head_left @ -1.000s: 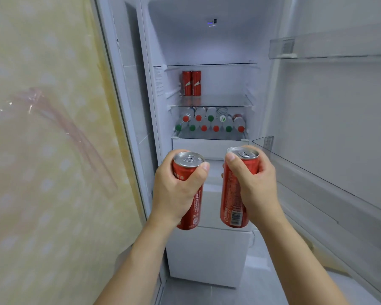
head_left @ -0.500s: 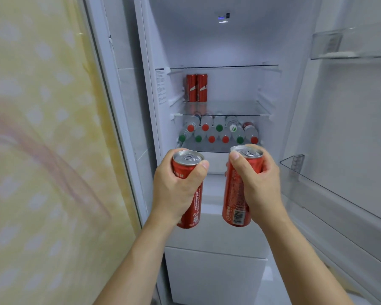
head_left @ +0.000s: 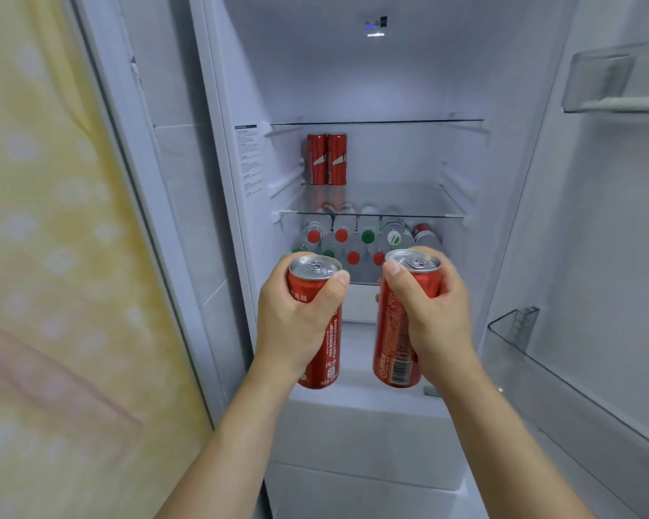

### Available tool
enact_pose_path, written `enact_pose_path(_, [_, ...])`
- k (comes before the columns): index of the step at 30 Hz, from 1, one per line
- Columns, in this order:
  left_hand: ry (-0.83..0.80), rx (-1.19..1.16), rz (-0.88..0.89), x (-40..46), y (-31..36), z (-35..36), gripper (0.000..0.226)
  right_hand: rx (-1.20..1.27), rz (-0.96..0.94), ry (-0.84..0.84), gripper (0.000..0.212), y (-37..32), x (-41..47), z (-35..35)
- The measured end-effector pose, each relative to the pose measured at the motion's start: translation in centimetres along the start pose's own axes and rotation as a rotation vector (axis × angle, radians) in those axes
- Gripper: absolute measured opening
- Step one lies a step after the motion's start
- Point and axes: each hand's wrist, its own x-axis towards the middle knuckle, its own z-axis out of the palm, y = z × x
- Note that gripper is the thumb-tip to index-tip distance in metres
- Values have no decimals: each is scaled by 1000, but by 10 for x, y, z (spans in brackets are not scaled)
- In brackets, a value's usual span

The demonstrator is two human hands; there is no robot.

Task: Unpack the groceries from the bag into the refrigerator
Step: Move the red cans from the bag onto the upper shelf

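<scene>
Upright, a can (head_left: 321, 331) per hand (head_left: 296, 324).

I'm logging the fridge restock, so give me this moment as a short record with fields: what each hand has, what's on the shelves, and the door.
left hand: left hand grips a red can, upright
right hand: right hand grips a second red can, upright
middle shelf: two red cans standing side by side at the left
lower shelf: water bottles lying with caps facing out
door: open, door bins at right
cans in hands: not yet shelved

Glass shelf (head_left: 409, 198) with two red cans (head_left: 326, 159); bottles (head_left: 368, 237) lying on the shelf below.
</scene>
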Motion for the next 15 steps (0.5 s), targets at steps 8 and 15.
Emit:
enact_pose_path(8, [44, -6, 44, 35, -8, 29, 49, 16, -12, -8, 28, 16, 50, -7])
enact_pose_path(15, [8, 7, 65, 77, -22, 47, 37, 45, -11, 31, 34, 37, 91, 1])
